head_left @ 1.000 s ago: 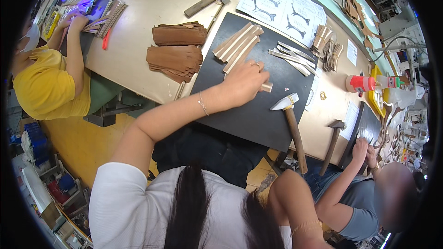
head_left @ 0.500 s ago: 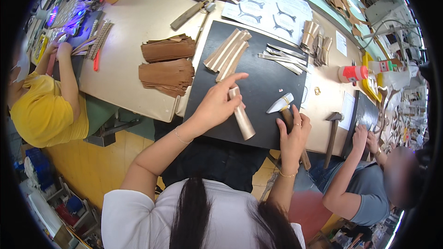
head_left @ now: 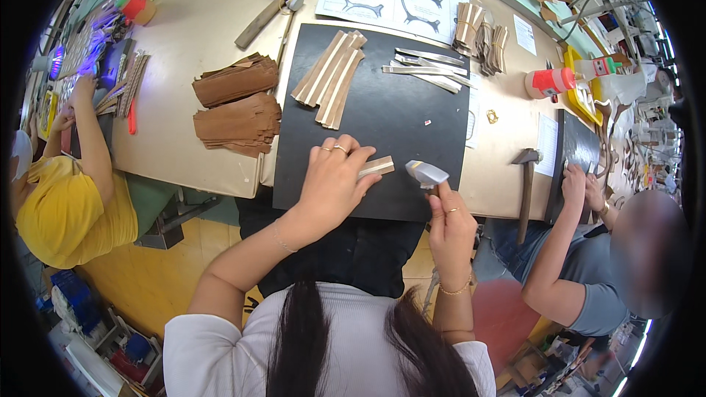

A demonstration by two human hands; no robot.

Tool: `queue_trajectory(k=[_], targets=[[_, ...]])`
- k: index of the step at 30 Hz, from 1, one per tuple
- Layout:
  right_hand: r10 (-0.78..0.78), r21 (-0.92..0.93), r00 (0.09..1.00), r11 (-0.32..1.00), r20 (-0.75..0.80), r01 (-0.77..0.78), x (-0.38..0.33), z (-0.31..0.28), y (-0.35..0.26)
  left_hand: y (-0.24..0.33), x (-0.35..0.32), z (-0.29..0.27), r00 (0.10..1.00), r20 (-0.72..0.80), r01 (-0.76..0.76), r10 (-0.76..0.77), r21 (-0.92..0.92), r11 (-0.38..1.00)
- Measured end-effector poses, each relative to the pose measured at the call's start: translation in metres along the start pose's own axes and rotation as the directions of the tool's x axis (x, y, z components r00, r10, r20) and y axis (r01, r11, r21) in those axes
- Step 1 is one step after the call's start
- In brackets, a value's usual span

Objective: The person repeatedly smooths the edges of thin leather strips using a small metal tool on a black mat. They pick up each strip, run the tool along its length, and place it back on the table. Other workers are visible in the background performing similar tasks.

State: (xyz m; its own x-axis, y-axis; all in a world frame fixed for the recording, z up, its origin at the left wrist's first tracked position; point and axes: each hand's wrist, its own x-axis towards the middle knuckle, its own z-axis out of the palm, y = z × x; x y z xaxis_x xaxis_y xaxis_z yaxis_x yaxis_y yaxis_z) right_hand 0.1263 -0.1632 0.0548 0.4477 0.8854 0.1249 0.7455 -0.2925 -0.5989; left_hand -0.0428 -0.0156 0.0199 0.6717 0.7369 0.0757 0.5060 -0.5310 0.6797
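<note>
My left hand is closed on a short brown leather strip with a pale band along it, holding it down on the black mat. My right hand grips a hammer by its handle. The hammer's head is just right of the strip's end, apart from it; most of its handle is hidden by my fingers. Beyond my hands, several similar banded strips lie fanned on the mat. To their right is a loose heap of thin silvery strips.
Two stacks of brown leather pieces lie left of the mat. A printed sheet and tied strip bundles are behind it. Right stand another hammer, a red-capped bottle and a yellow tray. Co-workers sit on both sides.
My left hand has come down and nearer; the strip has turned from lengthwise to sideways. My right hand has closed on the hammer and lifted its head up near the strip.
</note>
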Motion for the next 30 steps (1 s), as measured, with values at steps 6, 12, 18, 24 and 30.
queue_trajectory(k=[6, 12, 18, 24, 30], targets=[[-0.057, -0.049, 0.998, 0.997, 0.027, 0.059, 0.010, 0.013, -0.005, 0.002, 0.012, 0.021, 1.000, -0.018, 0.008, -0.008, -0.021, 1.000], [-0.043, -0.137, 0.999, 0.989, 0.028, 0.047, 0.019, 0.016, -0.002, 0.003, 0.024, 0.027, 0.994, -0.073, -0.078, 0.076, -0.029, 0.997], [-0.028, -0.137, 0.999, 0.990, 0.036, 0.033, 0.019, 0.016, -0.001, -0.001, 0.023, 0.027, 0.955, -0.093, -0.269, 0.283, 0.142, 0.953], [-0.035, -0.137, 0.999, 0.990, 0.008, 0.036, 0.022, 0.012, -0.005, -0.002, 0.025, 0.021, 0.894, -0.004, -0.425, 0.448, 0.312, 0.850], [-0.073, -0.086, 0.997, 0.994, -0.020, 0.071, 0.026, 0.012, -0.011, 0.003, 0.027, 0.014, 0.878, 0.091, -0.467, 0.470, 0.384, 0.797]])
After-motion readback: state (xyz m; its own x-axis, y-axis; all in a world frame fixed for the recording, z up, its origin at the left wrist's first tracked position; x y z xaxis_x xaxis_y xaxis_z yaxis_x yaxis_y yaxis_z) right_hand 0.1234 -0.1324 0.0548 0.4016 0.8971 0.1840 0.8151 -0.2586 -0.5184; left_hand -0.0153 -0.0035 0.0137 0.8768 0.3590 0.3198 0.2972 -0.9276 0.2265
